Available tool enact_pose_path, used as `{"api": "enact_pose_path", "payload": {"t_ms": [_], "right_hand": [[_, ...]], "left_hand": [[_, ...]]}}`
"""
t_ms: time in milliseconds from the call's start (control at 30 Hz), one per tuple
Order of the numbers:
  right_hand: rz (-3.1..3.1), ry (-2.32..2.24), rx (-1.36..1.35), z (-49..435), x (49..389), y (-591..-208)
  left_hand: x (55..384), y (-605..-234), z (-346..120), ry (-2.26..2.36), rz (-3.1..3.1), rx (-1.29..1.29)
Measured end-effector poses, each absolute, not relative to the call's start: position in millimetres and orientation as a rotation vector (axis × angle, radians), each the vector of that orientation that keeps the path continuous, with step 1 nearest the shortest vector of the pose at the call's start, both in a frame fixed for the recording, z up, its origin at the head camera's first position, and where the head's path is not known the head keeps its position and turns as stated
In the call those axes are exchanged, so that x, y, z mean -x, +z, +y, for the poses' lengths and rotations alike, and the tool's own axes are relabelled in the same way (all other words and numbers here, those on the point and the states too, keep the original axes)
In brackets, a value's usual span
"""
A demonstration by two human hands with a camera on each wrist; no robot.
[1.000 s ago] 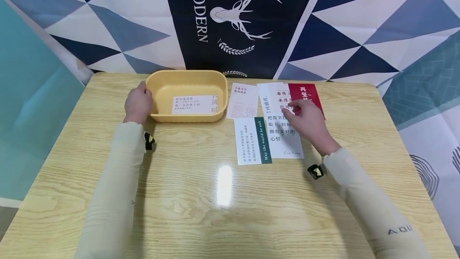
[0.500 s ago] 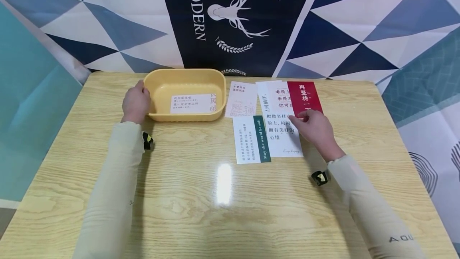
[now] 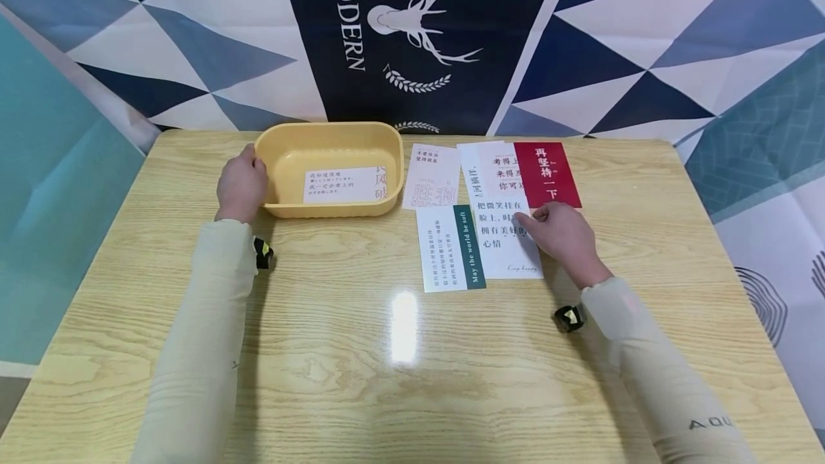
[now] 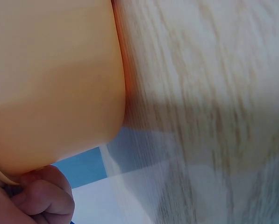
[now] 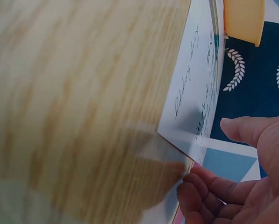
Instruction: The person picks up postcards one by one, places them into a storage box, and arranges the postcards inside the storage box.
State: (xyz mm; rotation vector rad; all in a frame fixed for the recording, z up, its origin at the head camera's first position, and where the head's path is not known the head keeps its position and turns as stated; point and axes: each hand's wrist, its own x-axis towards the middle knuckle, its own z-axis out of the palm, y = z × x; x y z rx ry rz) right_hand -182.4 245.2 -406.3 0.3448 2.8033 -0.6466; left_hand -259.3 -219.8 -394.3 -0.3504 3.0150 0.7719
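Observation:
My left hand grips the left end of a yellow plastic basin, with fingers curled at its rim in the left wrist view. Inside the basin lies a white printed card. My right hand is over the right edge of a long white card with black writing. In the right wrist view its thumb stands apart from the fingers, whose tips are by the card's edge. Just beyond the hand is a red card, overlapping a white card with red writing.
Left of the long card lie a pale pink-printed card and a white card with a green band. The wooden table runs back to a patterned backdrop close behind the basin and cards.
My right hand has come nearer to me, from over the red and red-lettered cards to the long white card's right edge. More of the red card shows. My left hand stays on the basin.

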Motion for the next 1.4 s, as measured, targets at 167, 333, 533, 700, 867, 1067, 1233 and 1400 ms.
{"api": "enact_pose_path", "payload": {"t_ms": [167, 333, 533, 700, 867, 1067, 1233, 1400], "right_hand": [[2.805, -0.638, -0.344, 245, 182, -407], [2.811, -0.638, -0.343, 246, 182, -408], [2.816, -0.621, -0.353, 243, 185, -408], [2.8, -0.592, -0.382, 239, 187, -406], [2.783, -0.559, -0.404, 236, 189, -406], [2.761, -0.524, -0.436, 231, 193, -407], [2.748, -0.525, -0.443, 229, 194, -406], [2.739, -0.534, -0.463, 229, 195, -406]], "left_hand": [[259, -394, -219, 0.782, 3.004, 0.354], [259, -392, -219, 0.784, 2.998, 0.351], [258, -390, -218, 0.78, 2.998, 0.361], [259, -391, -218, 0.756, 2.996, 0.37], [259, -392, -218, 0.756, 2.985, 0.382], [258, -391, -218, 0.759, 2.982, 0.382], [259, -392, -219, 0.763, 2.988, 0.379], [260, -392, -219, 0.765, 2.986, 0.375]]}}
